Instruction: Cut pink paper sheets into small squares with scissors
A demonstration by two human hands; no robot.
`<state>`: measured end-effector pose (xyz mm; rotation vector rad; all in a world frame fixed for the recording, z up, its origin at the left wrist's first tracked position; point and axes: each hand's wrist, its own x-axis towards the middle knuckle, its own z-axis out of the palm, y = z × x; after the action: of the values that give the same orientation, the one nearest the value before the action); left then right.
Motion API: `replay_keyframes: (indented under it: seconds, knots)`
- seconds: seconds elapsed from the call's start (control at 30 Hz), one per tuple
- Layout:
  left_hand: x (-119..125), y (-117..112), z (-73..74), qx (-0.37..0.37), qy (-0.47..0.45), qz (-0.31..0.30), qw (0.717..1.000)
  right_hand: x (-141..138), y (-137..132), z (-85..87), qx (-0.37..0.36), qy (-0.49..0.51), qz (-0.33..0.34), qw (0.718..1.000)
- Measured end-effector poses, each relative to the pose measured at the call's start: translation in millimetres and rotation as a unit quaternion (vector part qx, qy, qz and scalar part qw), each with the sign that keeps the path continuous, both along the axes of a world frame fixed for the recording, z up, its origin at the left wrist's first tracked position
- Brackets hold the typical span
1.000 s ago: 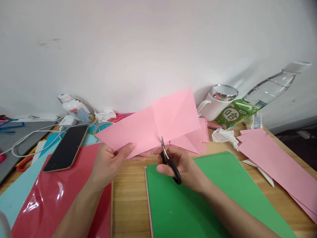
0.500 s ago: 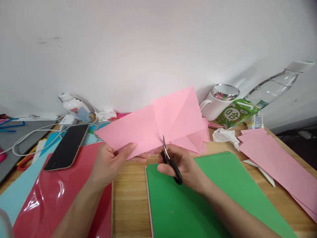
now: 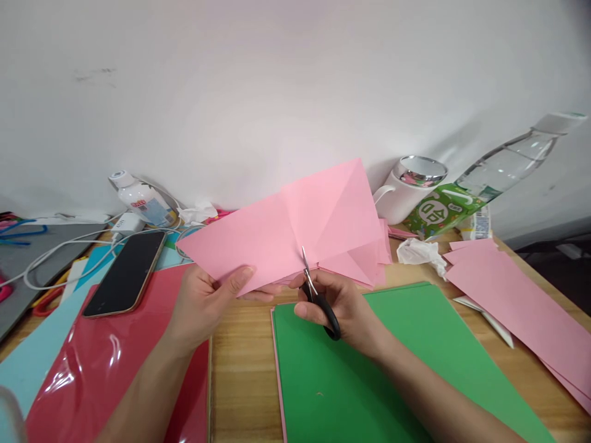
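A creased sheet of pink paper [image 3: 258, 237] is held up off the table, its right part folded along diagonal lines. My left hand [image 3: 215, 301] grips its lower left edge, thumb on top and fingers underneath. In my right hand [image 3: 339, 304] are black-handled scissors [image 3: 318, 298], with my fingers through and around the handles. The blades point upward at the paper's lower edge near the crease, one blade showing in front of the sheet. More pink paper [image 3: 364, 264] lies behind and below the held sheet.
Green sheets [image 3: 415, 357] lie under my right arm, a red plastic-covered pack [image 3: 124, 344] under my left. A phone [image 3: 124, 274] rests on that pack. Along the wall are a small white bottle [image 3: 145, 200], a mug [image 3: 406, 191] and a leaning clear bottle [image 3: 512, 160]. Pink strips [image 3: 517, 295] lie right.
Almost nothing differs. The scissors' blades have tilted and come slightly closer together at the paper's edge. The sheet and my left hand stay in place.
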<state>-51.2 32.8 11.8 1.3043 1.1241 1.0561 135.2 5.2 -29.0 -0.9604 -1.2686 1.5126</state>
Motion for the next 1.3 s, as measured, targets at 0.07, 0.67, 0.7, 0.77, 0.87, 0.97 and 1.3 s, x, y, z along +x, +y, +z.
replay_keyframes:
  seconds: [0.07,0.67,0.7,0.77,0.87,0.97,1.3]
  knots:
    - [-0.6,0.5,-0.4,-0.002,-0.008,-0.003,1.0,-0.4,-0.1,0.6,-0.006,-0.003,-0.003,1.0]
    - [-7.6,3.3,-4.8,-0.011,-0.005,-0.07,0.997,0.7,-0.9,3.7,-0.014,-0.023,0.006,1.0]
    - [-7.4,3.3,-4.6,-0.011,-0.006,-0.066,0.998,0.4,-0.8,3.7,-0.015,-0.021,0.007,1.0]
    - [-6.2,2.9,-3.7,-0.012,-0.009,-0.058,0.998,-0.2,-0.6,3.3,-0.015,-0.021,0.008,1.0]
    - [-3.4,1.6,-0.9,-0.013,-0.013,-0.046,0.999,-0.6,-1.0,2.2,-0.014,-0.021,0.004,1.0]
    - [-1.1,0.3,1.9,-0.014,-0.021,-0.047,0.999,-0.4,-1.5,1.5,-0.014,-0.026,-0.003,1.0]
    - [-6.4,3.8,-2.2,-0.037,-0.052,-0.063,0.996,-2.1,-1.1,2.3,-0.007,-0.035,-0.011,0.999]
